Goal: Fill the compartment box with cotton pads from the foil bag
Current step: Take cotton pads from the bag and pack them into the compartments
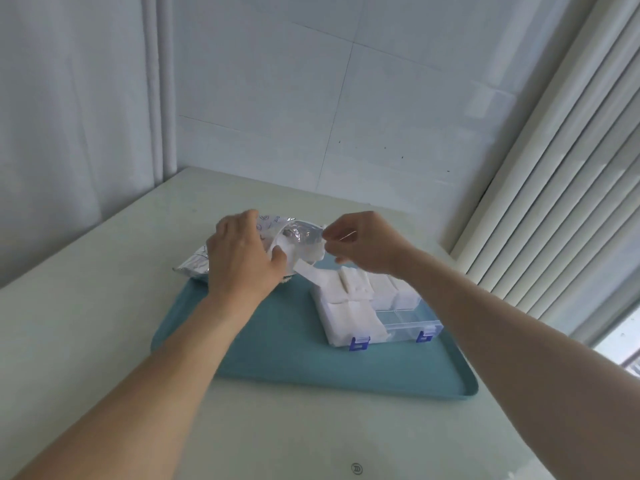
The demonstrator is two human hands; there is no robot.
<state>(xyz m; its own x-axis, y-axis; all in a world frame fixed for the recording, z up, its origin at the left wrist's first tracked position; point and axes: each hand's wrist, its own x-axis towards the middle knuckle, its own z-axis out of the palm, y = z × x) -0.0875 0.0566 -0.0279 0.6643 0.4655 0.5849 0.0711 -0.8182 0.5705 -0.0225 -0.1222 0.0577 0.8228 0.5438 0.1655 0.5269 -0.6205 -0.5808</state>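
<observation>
My left hand (239, 252) grips the bag (294, 233), right hand (360, 242) pinching its mouth; a tug could spill pads (311, 268) beside the box (405, 322).

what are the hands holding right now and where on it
The left hand grips the foil bag at its open mouth. The right hand pinches the opposite edge of that mouth, with cotton pads showing between the two hands.

We see a pale counter (104, 341) running back to the wall. Directly on it lie two things — a teal tray (277, 341) near the middle, and a foil bag (194, 265) at the tray's far left corner, partly overlapping its rim.
</observation>
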